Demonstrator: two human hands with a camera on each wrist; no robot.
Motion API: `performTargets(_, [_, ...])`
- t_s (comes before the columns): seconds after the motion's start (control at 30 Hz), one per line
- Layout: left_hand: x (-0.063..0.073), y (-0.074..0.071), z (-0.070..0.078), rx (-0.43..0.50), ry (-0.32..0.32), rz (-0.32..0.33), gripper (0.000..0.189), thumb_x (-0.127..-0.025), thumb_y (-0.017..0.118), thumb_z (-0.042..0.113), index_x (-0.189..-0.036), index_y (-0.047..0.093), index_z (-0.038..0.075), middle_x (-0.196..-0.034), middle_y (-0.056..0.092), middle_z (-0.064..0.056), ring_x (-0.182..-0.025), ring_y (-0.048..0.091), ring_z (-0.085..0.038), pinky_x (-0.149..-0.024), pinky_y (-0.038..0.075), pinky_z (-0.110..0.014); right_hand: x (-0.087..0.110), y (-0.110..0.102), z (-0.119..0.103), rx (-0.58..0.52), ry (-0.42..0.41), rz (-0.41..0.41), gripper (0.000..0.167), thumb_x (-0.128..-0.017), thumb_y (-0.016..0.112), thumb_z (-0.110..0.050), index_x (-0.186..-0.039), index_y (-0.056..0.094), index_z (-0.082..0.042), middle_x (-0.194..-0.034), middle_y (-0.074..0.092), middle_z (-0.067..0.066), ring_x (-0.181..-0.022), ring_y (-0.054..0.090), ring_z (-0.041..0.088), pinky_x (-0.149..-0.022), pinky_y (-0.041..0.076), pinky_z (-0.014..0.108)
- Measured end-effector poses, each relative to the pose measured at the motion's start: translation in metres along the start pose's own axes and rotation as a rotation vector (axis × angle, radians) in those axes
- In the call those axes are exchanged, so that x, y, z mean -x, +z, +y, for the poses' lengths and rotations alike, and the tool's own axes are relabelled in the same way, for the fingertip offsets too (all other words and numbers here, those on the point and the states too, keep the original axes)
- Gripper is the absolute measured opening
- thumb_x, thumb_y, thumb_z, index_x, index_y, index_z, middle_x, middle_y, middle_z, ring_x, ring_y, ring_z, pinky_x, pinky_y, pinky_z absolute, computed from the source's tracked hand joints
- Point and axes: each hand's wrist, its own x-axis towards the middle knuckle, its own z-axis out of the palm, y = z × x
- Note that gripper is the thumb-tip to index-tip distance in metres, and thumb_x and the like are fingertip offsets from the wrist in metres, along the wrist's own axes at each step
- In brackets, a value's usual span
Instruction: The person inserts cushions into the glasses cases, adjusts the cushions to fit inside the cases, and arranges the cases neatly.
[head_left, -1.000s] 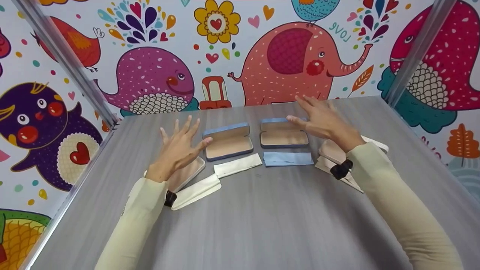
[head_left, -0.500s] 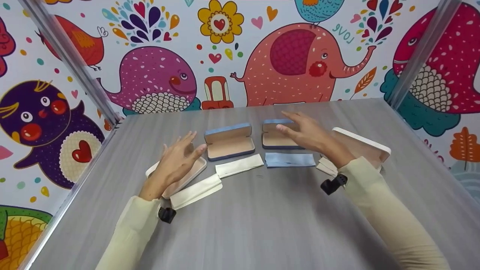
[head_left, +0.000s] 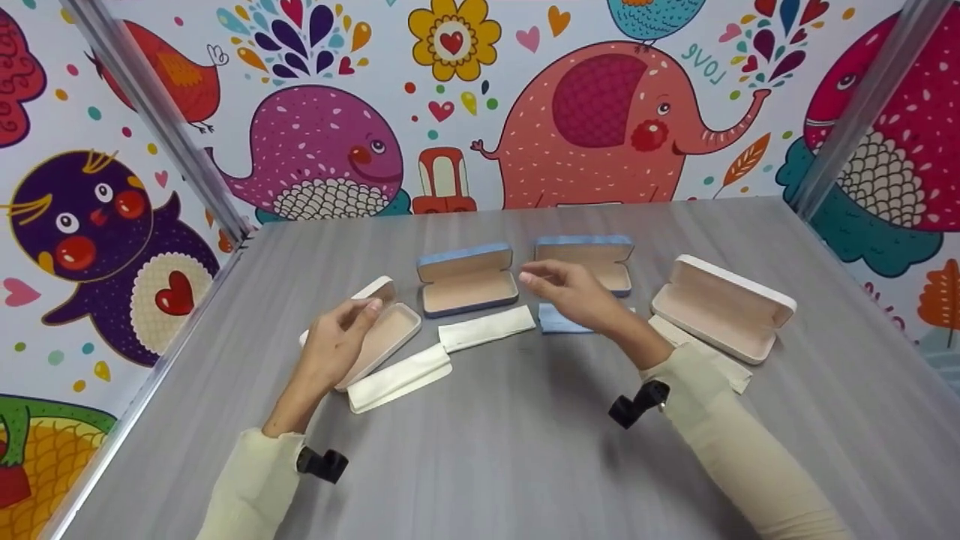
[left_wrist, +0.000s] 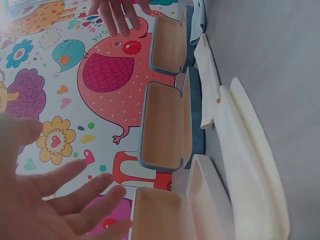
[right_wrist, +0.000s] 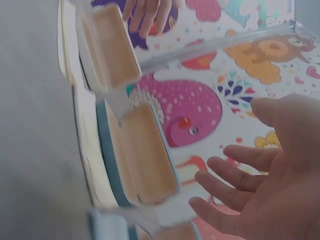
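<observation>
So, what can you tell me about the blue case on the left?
The blue case is long and rounded, with a light blue edge on its lid, a darker base and a smooth-looking beige lining. It stands open and empty on the table, slightly slanted, lid raised at the back. A cream cloth lies just in front; whether they touch is hard to tell. Neither the left hand nor the right hand touches it.

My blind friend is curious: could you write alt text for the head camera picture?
A person's empty left hand and right hand hover above a gray table bearing two blue cases and two white cases, all open. Folded cloths lie in front; a wall of cartoon animals stands behind.
</observation>
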Motion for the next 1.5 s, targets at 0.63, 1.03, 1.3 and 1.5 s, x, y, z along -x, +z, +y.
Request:
performTargets(0.63, [0.03,-0.019,-0.043,0.08,-0.34,-0.006,0.046,-0.106,0.047,0.035,-0.111,0.067,-0.006,-0.087,0.074,-0.006,-0.071,0.068,-0.009,-0.063,0.057,-0.028,-0.018,0.08,0.004,-0.252,0.233,-0.052,0.039,-0.097,0.067,-0.031,-0.124,0.066,-0.002,-0.121,0.067,0.017,-0.11,0.068,0.03,-0.085,0.06,0.039])
performTargets(1.03, [0.044,-0.024,-0.067,0.031,-0.475,-0.115,0.044,-0.1,0.057,0.029,-0.118,0.064,-0.01,-0.088,0.075,-0.009,-0.071,0.068,-0.01,-0.062,0.059,-0.029,-0.026,0.113,0.01,-0.299,0.381,-0.056,0.037,-0.095,0.07,-0.026,-0.115,0.066,0.005,-0.106,0.074,0.018,-0.083,0.074,0.021,-0.067,0.062,0.032])
performTargets(1.3, [0.045,-0.015,-0.073,0.055,-0.521,-0.128,0.039,-0.098,0.062,0.03,-0.103,0.068,-0.008,-0.078,0.069,-0.003,-0.066,0.064,-0.011,-0.057,0.058,-0.029,-0.027,0.129,0.007,-0.259,0.434,-0.09,0.03,-0.093,0.072,-0.025,-0.105,0.068,0.002,-0.092,0.075,0.012,-0.071,0.071,0.015,-0.063,0.061,0.028])
performTargets(1.5, [0.046,-0.012,-0.073,0.064,-0.523,-0.11,0.032,-0.096,0.066,0.028,-0.091,0.069,-0.004,-0.071,0.066,-0.001,-0.062,0.062,-0.01,-0.053,0.056,-0.027,-0.031,0.136,0.004,-0.213,0.462,-0.079,0.027,-0.091,0.074,-0.025,-0.097,0.071,0.001,-0.08,0.075,0.009,-0.06,0.067,0.012,-0.056,0.059,0.027])
